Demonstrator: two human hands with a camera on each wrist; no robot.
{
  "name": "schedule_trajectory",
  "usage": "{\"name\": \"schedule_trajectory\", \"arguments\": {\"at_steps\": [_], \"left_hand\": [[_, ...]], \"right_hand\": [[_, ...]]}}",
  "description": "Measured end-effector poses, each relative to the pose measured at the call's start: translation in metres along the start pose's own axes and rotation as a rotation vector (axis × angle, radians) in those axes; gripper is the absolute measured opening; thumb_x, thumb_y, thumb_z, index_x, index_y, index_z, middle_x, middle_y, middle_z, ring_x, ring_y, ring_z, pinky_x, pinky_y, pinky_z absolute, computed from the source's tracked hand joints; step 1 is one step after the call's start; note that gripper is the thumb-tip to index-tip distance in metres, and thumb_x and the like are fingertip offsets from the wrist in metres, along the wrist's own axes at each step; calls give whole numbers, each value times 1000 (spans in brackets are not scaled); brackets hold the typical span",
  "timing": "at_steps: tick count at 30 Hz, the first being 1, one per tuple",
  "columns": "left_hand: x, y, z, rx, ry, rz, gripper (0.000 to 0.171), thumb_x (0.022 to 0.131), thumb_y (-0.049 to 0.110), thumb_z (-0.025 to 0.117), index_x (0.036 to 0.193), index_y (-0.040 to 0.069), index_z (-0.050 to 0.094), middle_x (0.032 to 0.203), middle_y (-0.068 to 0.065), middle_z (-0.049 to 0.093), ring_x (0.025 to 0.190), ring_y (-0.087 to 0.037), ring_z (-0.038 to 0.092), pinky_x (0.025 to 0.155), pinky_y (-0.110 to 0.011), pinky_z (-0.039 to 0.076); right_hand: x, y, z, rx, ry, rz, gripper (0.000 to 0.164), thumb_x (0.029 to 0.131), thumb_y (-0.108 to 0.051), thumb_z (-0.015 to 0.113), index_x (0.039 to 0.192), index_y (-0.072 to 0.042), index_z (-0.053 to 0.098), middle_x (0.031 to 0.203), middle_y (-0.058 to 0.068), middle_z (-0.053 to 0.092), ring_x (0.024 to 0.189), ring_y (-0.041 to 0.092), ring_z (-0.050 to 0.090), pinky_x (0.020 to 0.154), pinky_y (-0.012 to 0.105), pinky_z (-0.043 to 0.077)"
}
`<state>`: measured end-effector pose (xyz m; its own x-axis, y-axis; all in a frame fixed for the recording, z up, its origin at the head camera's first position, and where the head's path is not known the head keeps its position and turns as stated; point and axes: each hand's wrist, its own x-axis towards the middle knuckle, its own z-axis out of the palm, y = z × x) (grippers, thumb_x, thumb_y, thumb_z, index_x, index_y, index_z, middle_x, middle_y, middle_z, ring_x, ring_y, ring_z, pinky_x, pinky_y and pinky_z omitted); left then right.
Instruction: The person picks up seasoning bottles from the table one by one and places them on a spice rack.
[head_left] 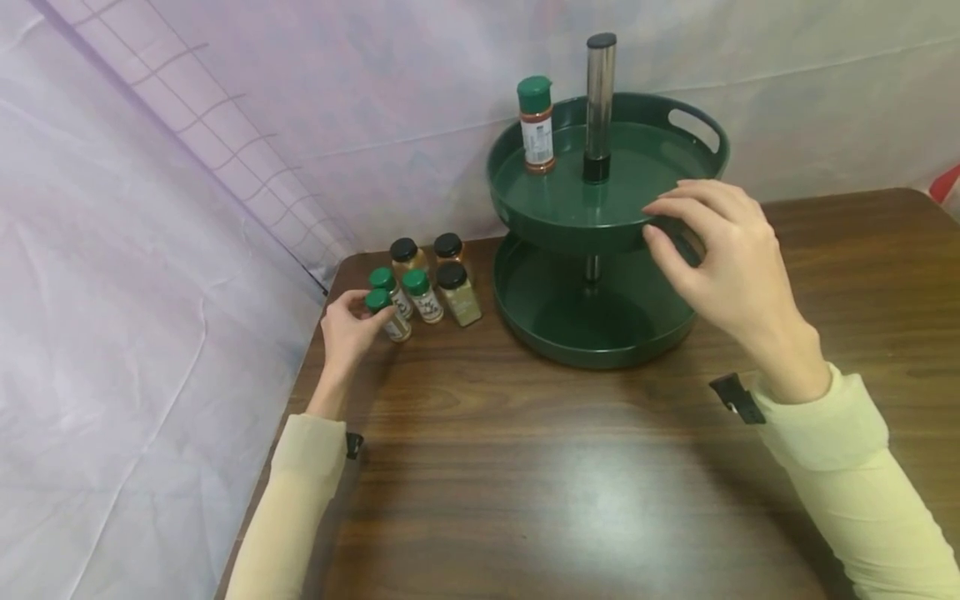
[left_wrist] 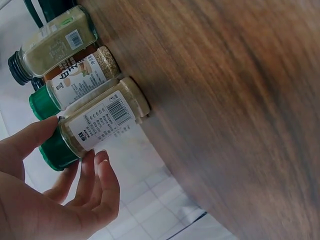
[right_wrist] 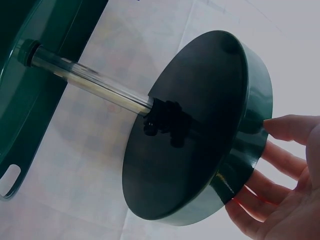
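Left hand [head_left: 348, 329]: thumb on one side, fingers on the other, pinching the green cap [left_wrist: 56, 150] of the tan-powder spice jar [left_wrist: 102, 122]. Jar lies right at the left fingertips, long axis roughly upright, cap up, base down at the wood-grain table [head_left: 487, 467]; can't tell if base touches. Left hand is clearly the nearer one to it; right is well apart.

Just beyond the left fingers: green-capped sesame jar [left_wrist: 82, 82], another green-capped jar [head_left: 381, 279] behind the held one. Farther right of them, square black-capped bottle [head_left: 461, 304]; two more black-capped jars [head_left: 403, 250] at the back.

Right hand [head_left: 738, 258]: narrow grip, thumb outside, fingers seemingly over the rim of the green upper tray [head_left: 540, 196]. Tray sits right of and farther off than the left fingers. Below the right fingers, the lower tray [head_left: 592, 354]. Beyond the right fingertips, off to their left: metal post [head_left: 600, 100], then red-powder jar [head_left: 536, 137] standing on the upper tray.
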<state>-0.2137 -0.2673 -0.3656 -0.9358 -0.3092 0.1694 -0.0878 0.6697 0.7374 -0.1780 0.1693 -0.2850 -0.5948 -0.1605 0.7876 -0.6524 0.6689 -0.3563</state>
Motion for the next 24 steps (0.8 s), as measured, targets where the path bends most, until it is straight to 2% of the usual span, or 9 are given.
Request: {"name": "schedule_trajectory", "arguments": {"at_steps": [7,12,17,24], "left_hand": [[-1,0,-6,16,17,5,42,86,23,80,120,1,69,106,-17,71,87,-19,60,78,-30,45],[-5,5,-14,17,69,40,41,85,22,80,118,0,69,102,-19,71,82,-18,58,77,-30,44],[-9,18,-27,7,121,61,38,84,21,80,115,0,71,98,-18,71,78,-13,58,74,-25,45],[-12,40,-43,-36,129,62,38,84,21,78,116,1,71,99,-12,68,82,-12,60,74,-21,46]], "right_hand": [[-1,0,1,2,2,1,19,90,-5,72,107,1,74,115,18,69,120,39,56,108,51,39],[-1,1,1,0,5,-2,19,90,-5,72,107,2,74,115,19,69,120,39,56,108,52,39],[-1,1,1,1,9,-3,19,90,-5,72,107,2,75,115,19,69,120,40,56,108,52,39],[0,0,0,-1,3,-1,19,90,-5,72,108,2,74,116,19,69,120,40,56,108,52,39]]}}
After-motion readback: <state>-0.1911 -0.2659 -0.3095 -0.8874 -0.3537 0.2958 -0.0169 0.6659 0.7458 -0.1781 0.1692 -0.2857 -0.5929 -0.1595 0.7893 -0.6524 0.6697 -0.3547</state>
